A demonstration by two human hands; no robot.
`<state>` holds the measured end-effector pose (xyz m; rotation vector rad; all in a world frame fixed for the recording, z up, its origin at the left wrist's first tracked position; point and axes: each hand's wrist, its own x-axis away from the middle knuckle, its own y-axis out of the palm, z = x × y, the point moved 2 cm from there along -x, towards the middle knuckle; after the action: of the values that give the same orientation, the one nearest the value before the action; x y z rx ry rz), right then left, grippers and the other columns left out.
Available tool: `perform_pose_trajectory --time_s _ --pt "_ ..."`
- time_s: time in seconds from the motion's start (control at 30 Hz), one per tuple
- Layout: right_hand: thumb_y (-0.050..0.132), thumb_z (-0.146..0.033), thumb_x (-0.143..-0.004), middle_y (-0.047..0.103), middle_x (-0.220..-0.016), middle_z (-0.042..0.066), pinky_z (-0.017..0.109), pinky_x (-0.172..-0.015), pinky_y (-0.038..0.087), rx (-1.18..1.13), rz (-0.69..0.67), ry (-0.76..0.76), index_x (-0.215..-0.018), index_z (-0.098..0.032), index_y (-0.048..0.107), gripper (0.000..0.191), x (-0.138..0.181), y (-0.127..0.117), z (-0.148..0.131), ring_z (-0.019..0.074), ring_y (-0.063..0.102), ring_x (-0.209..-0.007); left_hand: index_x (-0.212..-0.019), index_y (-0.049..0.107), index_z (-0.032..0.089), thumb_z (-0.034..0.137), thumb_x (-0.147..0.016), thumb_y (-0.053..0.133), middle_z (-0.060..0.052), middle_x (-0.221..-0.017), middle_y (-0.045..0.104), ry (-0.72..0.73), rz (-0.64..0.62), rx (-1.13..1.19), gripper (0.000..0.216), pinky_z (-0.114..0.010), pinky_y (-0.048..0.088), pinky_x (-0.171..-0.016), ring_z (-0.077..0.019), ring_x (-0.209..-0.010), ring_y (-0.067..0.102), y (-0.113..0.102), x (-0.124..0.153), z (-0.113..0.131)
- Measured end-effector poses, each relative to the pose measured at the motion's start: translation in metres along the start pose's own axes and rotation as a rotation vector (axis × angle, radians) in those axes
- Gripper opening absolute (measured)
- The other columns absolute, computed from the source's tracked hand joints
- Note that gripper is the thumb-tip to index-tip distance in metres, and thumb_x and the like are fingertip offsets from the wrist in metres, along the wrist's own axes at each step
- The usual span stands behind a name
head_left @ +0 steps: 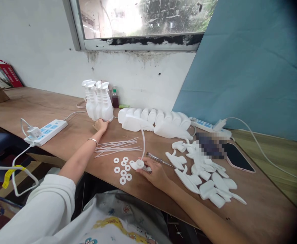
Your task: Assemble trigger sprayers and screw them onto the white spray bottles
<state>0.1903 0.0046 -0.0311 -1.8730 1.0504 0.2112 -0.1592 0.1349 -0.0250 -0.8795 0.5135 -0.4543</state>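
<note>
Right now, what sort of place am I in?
Probably a small workshop assembling spray bottles by hand: white bottles in rows on a plywood bench, loose trigger heads, and dip tubes.

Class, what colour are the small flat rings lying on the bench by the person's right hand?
White: the rings beside the right hand, in the head view.

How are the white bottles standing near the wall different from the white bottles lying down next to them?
The standing bottles are upright and wear spray tops; the lying bottles are on their sides in a row, and no spray tops show on them. The left hand touches the base of the standing bottles; no hand is near the lying ones. The standing group looks smaller in count. Both are plain white plastic on the wooden table.
</note>
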Motion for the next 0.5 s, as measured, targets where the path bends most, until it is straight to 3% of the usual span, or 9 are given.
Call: perform_pose_trajectory --time_s 0.37,0.5 --pt "0.055 -0.040 -0.082 0.062 -0.096 0.007 0.031 -0.072 0.051 0.019 0.005 0.000 -0.104 -0.018 0.053 0.031 -0.0023 -0.0029 -0.0038 0.0200 0.061 -0.082 -0.094 0.051 0.014 0.050 -0.062 0.066 -0.016 -0.100 0.060 -0.048 0.015 0.009 0.051 -0.039 0.036 -0.087 -0.0304 -0.101 0.052 -0.0054 0.0054 -0.0045" --pt "0.054 -0.042 -0.083 0.062 -0.096 0.007 0.032 -0.073 0.051 0.002 0.006 -0.007 -0.104 -0.018 0.052 0.032 -0.0019 -0.0018 -0.0021 0.0201 0.061 -0.081 -0.113 0.039 0.007 0.054 -0.056 0.068 -0.025 -0.119 0.045 -0.130 0.100 0.003 0.080 -0.043 0.032 -0.091 -0.0344 -0.113 0.041 -0.0071 0.0070 -0.0099"
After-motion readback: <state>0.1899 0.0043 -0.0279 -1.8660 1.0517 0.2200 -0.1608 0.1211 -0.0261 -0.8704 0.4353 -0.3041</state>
